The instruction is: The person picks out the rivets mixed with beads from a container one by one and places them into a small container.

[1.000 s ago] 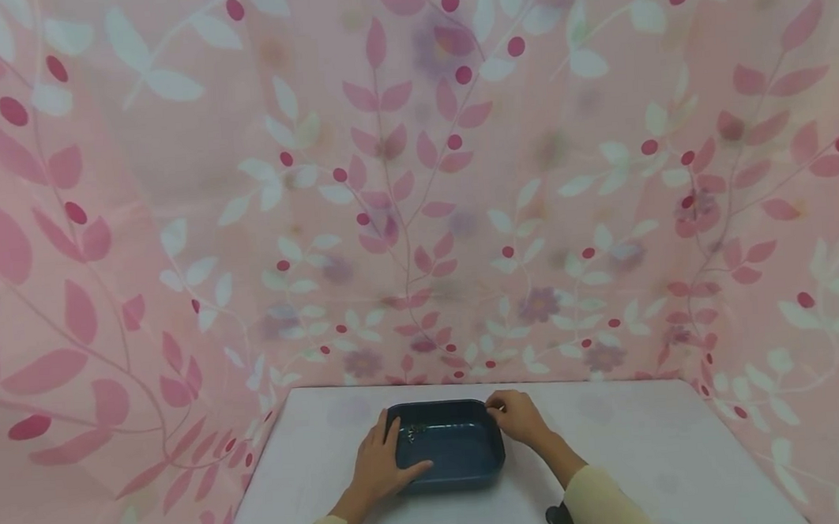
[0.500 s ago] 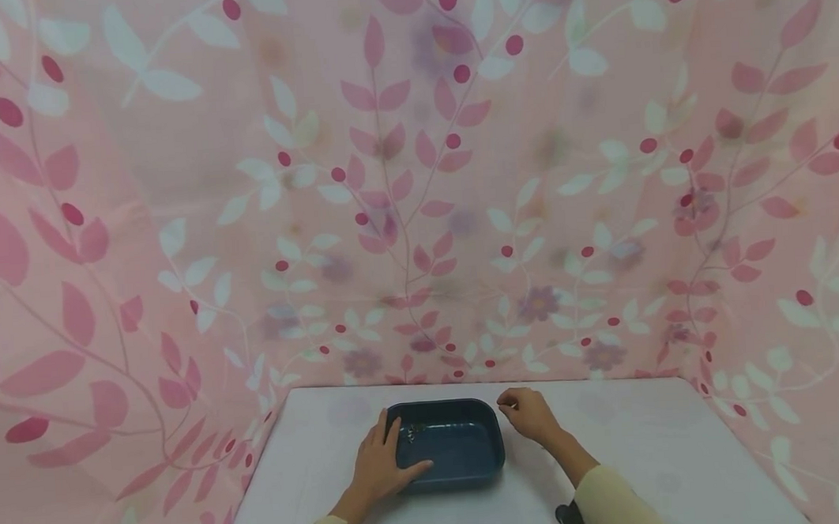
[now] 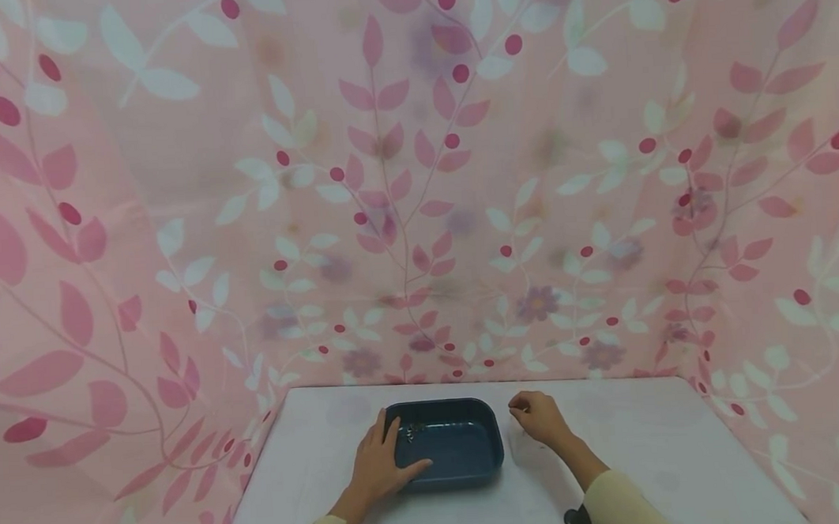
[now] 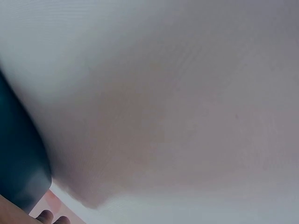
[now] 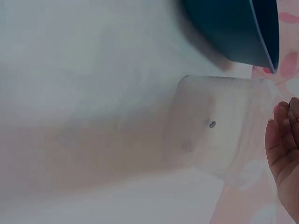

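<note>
A dark blue rectangular dish (image 3: 466, 481) stands on the white table, with several small shiny pieces (image 3: 411, 432) at its far left inside. My left hand (image 3: 379, 466) rests on the dish's left side, fingers spread over the rim and thumb reaching across the near edge. To the right of the dish, my right hand (image 3: 539, 418) hovers with bent fingers brought together at the tips. Whether a small piece sits between them is too small to tell. Below it is a clear plastic container (image 5: 224, 93), with a tiny dark piece (image 5: 212, 124) seen in it.
A black object (image 3: 579, 520) shows beside the right sleeve, partly hidden by it. Pink floral cloth (image 3: 417, 215) hangs behind and at both sides of the white table (image 3: 657, 439).
My right hand has moved from the dish's far right corner rightward, to above the clear container. My left hand and the dish have stayed in place.
</note>
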`<state>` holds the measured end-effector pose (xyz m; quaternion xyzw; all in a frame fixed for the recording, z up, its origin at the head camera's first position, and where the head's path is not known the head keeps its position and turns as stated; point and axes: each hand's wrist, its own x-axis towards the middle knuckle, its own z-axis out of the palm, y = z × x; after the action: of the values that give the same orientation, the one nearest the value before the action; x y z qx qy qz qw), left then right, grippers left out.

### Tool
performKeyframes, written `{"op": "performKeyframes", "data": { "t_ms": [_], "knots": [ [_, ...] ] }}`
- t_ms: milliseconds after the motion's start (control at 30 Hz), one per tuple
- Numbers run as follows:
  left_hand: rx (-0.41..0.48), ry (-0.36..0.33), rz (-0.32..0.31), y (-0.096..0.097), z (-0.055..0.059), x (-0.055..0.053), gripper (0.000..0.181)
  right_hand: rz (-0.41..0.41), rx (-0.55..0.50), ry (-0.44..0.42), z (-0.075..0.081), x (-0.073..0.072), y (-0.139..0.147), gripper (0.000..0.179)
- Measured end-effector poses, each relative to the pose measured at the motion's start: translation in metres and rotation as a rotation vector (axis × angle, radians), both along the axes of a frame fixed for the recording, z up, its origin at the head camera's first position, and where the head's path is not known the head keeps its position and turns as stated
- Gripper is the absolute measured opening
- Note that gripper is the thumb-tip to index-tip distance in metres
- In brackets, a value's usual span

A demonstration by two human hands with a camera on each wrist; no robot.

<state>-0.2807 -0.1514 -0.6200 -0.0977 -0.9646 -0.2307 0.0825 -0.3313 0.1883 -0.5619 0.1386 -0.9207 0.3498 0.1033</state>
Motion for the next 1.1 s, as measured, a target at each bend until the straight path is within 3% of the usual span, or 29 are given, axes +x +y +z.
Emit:
{"op": "performKeyframes", "data": {
  "t_ms": [167,367,533,767,1100],
  "knots": [
    [-0.017,-0.003,0.003,-0.001,-0.003,-0.003,0.111,-0.015,-0.002,-0.016,-0.005,0.0,0.007,0.006],
    [-0.007,-0.01,0.009,-0.001,-0.004,-0.006,0.112,-0.073,-0.06,-0.178,-0.01,-0.001,0.009,0.009],
    [-0.009,-0.002,0.003,0.0,-0.004,-0.004,0.111,-0.082,-0.106,-0.251,-0.015,0.005,0.008,0.011],
    [-0.011,-0.015,0.006,0.001,-0.001,-0.001,0.111,-0.094,-0.12,-0.239,-0.024,0.005,0.01,0.01],
    [-0.01,0.016,-0.002,0.0,-0.003,-0.001,0.11,-0.088,-0.155,-0.233,-0.019,0.004,0.012,0.013]
  ]
}}
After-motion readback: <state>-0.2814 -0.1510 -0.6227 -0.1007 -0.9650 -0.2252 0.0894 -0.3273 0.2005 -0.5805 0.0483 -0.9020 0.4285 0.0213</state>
